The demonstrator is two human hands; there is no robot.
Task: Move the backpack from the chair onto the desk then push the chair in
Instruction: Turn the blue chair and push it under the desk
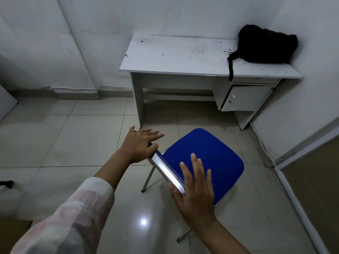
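The desk (176, 57) stands far against the wall, and the backpack (266, 46) already lies on its far right corner, one strap hanging over the front edge, so only the push remains. The chair (207, 158) sits near, well apart from the desk and turned at an angle to the kneehole, its blue seat pointing toward the cupboard side on the right. The likely trouble comes from that angle: pushed straight as it stands, I judge it would run into the cupboard door or the desk's right leg rather than slide under, and its thin metal legs could catch on a tile joint and tip or skid on the glossy floor. Uneven pressure from the two hands would twist it further. The left hand (141, 143) rests on the left end of the backrest's top rail, fingers spread and mostly straight, not wrapped. The right hand (196, 187) lies over the near end, fingers extended and apart, thumb tucked behind the rail; neither hand grips firmly.
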